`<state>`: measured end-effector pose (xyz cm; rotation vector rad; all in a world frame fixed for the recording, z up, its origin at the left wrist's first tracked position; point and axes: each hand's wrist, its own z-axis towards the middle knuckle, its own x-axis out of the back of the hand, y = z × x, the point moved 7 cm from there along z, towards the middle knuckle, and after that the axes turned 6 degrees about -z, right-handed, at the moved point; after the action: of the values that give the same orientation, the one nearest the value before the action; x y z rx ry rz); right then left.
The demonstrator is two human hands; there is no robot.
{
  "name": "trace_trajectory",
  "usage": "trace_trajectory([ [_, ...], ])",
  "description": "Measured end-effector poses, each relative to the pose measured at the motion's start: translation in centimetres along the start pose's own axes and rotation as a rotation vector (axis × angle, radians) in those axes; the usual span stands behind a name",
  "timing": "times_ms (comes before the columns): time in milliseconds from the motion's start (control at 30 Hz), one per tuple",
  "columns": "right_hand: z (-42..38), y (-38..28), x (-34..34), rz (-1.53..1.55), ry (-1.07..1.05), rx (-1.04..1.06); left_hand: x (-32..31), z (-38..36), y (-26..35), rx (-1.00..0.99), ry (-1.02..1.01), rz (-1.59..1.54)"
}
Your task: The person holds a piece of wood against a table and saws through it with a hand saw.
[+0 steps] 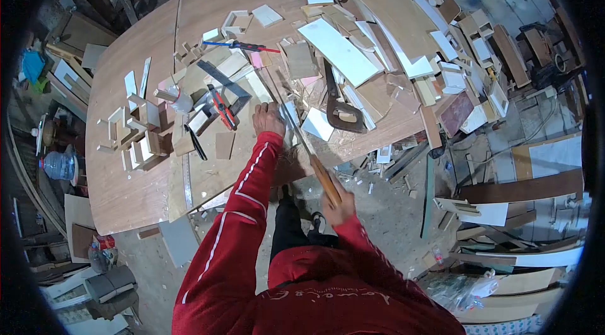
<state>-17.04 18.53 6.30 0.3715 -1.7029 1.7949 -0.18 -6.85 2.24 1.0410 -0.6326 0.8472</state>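
My right hand [341,209] is wrapped around the long wooden handle of a saw [324,177]. Its narrow blade, seen almost edge-on, runs forward over the front of the worktable [132,196]. Just left of the blade, my left hand [268,119] presses down with bent fingers on a pale piece of wood [257,86]; the palm side is hidden. A small white offcut [290,113] lies against the blade's other side. Near my left hand are a red-and-black tool [223,108], a dark try square [227,86] and a black-handled tool [195,141].
A second handsaw [343,108] lies right of the blade among offcuts and a long white board [337,51]. Small wooden frames [135,127] and a plastic jar [181,101] stand at left. Boards [523,190] are stacked on the floor at right.
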Motion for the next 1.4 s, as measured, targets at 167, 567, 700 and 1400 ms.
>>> trace_trajectory([
  [167,1.4,-0.4,-1.6,0.121,-0.091,-0.156,0.2,-0.1,-0.1,-0.043,0.006,-0.037],
  [567,1.0,-1.1,-2.1,0.171,-0.035,-0.101,-0.5,0.4,-0.3,0.070,-0.009,0.092],
  [700,1.2,-0.6,-2.4,0.238,-0.049,-0.152,-0.2,0.5,-0.1,0.064,-0.066,0.077],
  [1400,-5.7,0.6,2.4,-0.011,0.022,0.089,-0.3,0.5,-0.1,0.120,-0.044,0.130],
])
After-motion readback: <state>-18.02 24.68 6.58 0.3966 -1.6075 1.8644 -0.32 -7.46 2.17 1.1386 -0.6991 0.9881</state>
